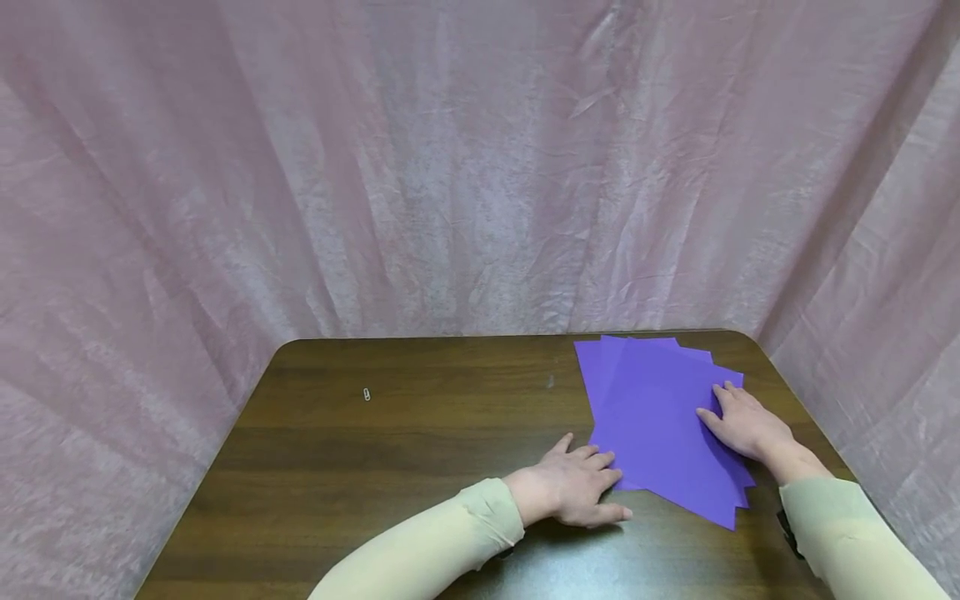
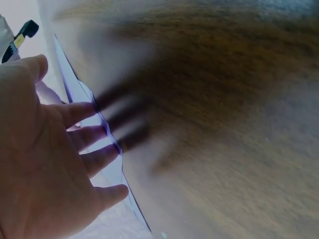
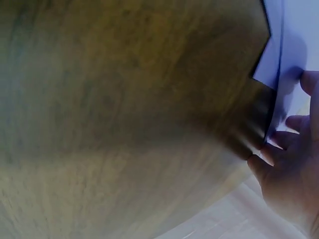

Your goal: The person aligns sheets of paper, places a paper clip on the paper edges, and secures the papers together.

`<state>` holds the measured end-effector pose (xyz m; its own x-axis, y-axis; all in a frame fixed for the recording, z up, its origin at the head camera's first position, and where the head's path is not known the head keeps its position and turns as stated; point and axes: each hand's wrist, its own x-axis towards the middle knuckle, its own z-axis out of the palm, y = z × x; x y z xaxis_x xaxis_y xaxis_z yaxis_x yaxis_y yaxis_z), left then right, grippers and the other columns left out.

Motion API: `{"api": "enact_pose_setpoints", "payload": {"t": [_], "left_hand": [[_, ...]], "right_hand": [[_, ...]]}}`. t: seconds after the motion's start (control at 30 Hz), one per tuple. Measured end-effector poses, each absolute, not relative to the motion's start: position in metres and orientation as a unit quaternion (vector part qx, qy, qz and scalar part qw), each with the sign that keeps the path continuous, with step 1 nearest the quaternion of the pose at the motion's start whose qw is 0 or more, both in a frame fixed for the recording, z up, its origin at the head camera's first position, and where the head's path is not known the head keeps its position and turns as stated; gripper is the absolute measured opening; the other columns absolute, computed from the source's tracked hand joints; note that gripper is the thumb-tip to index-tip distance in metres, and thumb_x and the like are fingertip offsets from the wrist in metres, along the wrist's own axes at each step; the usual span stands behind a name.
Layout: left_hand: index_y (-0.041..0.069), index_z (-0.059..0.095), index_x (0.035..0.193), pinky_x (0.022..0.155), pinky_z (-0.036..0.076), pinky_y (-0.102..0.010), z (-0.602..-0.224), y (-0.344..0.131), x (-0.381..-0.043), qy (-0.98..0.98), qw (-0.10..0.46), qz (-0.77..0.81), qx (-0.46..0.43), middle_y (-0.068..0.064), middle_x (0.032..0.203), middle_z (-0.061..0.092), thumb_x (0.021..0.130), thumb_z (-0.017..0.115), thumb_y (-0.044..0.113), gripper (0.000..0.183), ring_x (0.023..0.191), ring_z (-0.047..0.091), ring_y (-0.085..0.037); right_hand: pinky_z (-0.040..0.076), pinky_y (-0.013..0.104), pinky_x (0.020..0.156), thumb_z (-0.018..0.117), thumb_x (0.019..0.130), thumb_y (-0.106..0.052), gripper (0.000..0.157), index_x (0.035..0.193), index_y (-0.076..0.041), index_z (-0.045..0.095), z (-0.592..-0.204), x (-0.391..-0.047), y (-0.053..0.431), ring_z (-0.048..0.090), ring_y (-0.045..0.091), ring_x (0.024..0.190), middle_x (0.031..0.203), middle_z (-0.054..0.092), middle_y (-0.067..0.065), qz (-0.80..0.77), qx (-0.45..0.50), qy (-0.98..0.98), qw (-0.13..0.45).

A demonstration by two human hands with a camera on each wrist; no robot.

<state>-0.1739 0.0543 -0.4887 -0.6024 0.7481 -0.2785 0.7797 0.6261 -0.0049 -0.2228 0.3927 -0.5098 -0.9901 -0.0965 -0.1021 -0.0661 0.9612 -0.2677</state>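
Several purple paper sheets lie fanned over one another at the right side of the wooden table. At their lower left edge my left hand has its fingers spread, the fingertips touching the paper; in the left wrist view those fingers reach the sheets' edge. Across the stack, my right hand rests on the right edge with fingers extended. The right wrist view shows the right hand along the sheets' edge, where one corner sticks out. How many sheets overlap cannot be told.
A small paper clip lies on the far left part of the brown wooden table. Pink curtains hang behind the table and along both its sides.
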Motion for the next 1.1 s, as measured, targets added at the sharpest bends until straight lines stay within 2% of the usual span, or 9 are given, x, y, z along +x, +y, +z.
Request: {"api": "enact_pose_setpoints", "payload": {"t": [0.17, 0.5, 0.77, 0.87, 1.1], "left_hand": [[0.036, 0.039, 0.158, 0.123, 0.019, -0.049, -0.488, 0.047, -0.173, 0.894, 0.125, -0.063, 0.426, 0.015, 0.163, 0.033, 0.098, 0.030, 0.077, 0.072, 0.150, 0.028, -0.009], [0.035, 0.040, 0.157, 0.122, 0.021, -0.049, -0.486, 0.030, -0.172, 0.892, 0.128, -0.069, 0.427, 0.015, 0.162, 0.033, 0.099, 0.029, 0.076, 0.072, 0.150, 0.027, -0.009], [0.032, 0.056, 0.146, 0.120, 0.026, -0.048, -0.481, 0.026, -0.176, 0.894, 0.123, -0.051, 0.427, 0.014, 0.152, 0.047, 0.099, 0.033, 0.075, 0.067, 0.142, 0.041, -0.012], [0.032, 0.056, 0.147, 0.120, 0.027, -0.047, -0.479, 0.031, -0.177, 0.896, 0.107, -0.050, 0.429, 0.013, 0.151, 0.049, 0.099, 0.034, 0.075, 0.068, 0.141, 0.042, -0.014], [0.035, 0.033, 0.160, 0.122, 0.021, -0.044, -0.484, 0.046, -0.176, 0.896, 0.109, -0.047, 0.429, 0.008, 0.167, 0.026, 0.099, 0.029, 0.077, 0.075, 0.153, 0.023, -0.015]], "right_hand": [[0.024, 0.073, 0.110, 0.049, 0.106, -0.042, 0.072, 0.149, 0.015, 0.036, -0.511, -0.222, 0.387, 0.024, 0.062, 0.139, 0.150, 0.027, 0.046, -0.124, -0.047, 0.990, 0.058], [0.027, 0.066, 0.113, 0.054, 0.103, -0.029, 0.066, 0.139, 0.025, 0.040, -0.511, -0.226, 0.367, 0.030, 0.061, 0.137, 0.148, 0.031, 0.047, -0.107, -0.087, 0.990, 0.042], [0.032, 0.067, 0.109, 0.058, 0.101, -0.033, 0.068, 0.138, 0.022, 0.045, -0.504, -0.223, 0.358, 0.037, 0.060, 0.134, 0.145, 0.038, 0.045, -0.097, -0.079, 0.991, 0.046], [0.033, 0.069, 0.108, 0.060, 0.101, -0.034, 0.068, 0.139, 0.021, 0.046, -0.499, -0.225, 0.359, 0.037, 0.061, 0.133, 0.144, 0.039, 0.044, -0.102, -0.075, 0.991, 0.041], [0.025, 0.070, 0.112, 0.059, 0.101, -0.036, 0.074, 0.144, 0.020, 0.039, -0.496, -0.236, 0.362, 0.027, 0.063, 0.138, 0.151, 0.029, 0.044, -0.124, -0.068, 0.989, 0.042]]}}
